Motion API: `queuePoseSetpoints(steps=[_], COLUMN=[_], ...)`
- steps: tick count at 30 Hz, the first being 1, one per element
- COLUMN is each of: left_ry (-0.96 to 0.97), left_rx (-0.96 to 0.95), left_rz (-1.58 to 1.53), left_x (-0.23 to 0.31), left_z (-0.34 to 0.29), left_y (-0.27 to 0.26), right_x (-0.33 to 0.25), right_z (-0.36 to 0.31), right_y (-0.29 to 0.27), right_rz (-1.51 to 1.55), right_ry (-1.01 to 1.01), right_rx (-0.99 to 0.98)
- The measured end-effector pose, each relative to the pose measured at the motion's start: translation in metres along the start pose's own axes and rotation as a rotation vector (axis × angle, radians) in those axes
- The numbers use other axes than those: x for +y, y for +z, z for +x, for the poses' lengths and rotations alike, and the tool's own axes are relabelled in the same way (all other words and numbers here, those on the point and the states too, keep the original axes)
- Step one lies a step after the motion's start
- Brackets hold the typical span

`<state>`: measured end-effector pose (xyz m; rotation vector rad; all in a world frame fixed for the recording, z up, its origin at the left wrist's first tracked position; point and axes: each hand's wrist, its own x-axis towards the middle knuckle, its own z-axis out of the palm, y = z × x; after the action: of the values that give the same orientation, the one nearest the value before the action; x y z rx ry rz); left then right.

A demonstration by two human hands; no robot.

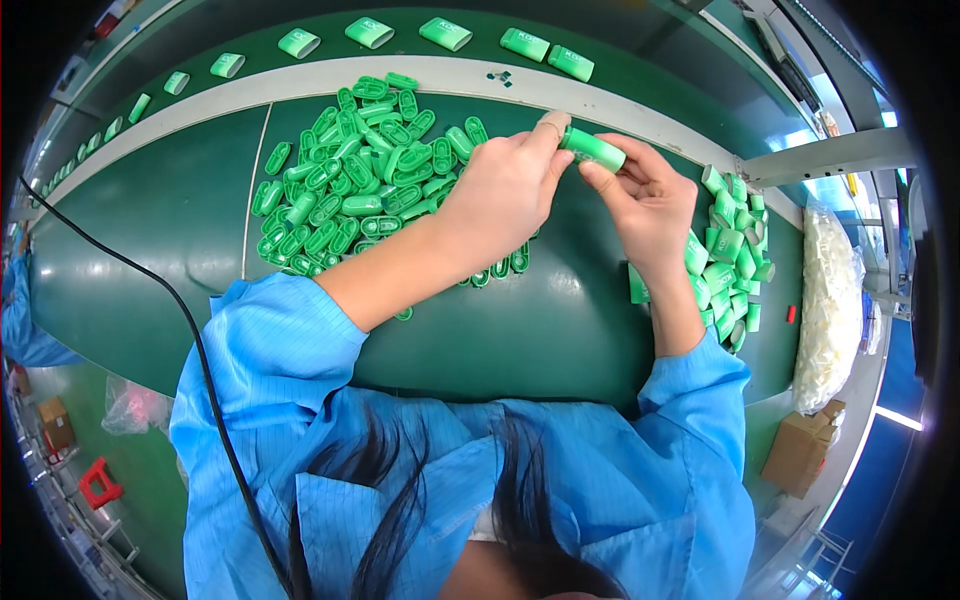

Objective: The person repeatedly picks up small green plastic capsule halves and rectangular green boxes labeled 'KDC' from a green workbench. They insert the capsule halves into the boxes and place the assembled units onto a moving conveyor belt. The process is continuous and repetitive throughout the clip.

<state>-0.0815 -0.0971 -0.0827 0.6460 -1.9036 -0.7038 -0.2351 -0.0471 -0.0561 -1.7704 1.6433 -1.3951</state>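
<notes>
Over the far side of the green table, both hands meet at one glossy green plastic casing (598,151), a short flattened tube. My right hand (650,200) grips its right part between thumb and fingers. At its left end, my left hand (505,185) is closed, thumb and fingertips pinched on the darker green end; whether that end is a separate cap I cannot tell. Left of my hands spreads a heap of green oval end caps (345,180), partly hidden by my left forearm. To the right lies a pile of light-green casings (728,245), some behind my right wrist.
Beyond a pale rail (450,72), a row of green casings (445,33) lies on a green conveyor belt. A bag of whitish pieces (828,300) stands at the right, above a cardboard box (800,450). A black cable (185,310) crosses the left side. A small red piece (791,314) lies near the right edge.
</notes>
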Motion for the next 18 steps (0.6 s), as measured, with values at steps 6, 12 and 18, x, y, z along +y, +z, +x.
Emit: queuePoseSetpoints(steps=[6,12,18], left_ry=[-0.041,0.289,0.378], left_rx=[-0.125,-0.361,-0.535], left_rz=[0.097,0.296,0.417], left_x=[-0.008,-0.011,-0.009], left_z=[0.023,-0.016,-0.019], left_y=[-0.023,-0.03,-0.018], right_x=[0.015,0.106,0.069], right_z=[0.061,0.128,0.097], right_y=[-0.007,-0.051,-0.089], right_rz=[0.163,-0.124,-0.462], right_ry=[0.147,0.4,0.202], right_rx=[-0.102,0.067,0.014])
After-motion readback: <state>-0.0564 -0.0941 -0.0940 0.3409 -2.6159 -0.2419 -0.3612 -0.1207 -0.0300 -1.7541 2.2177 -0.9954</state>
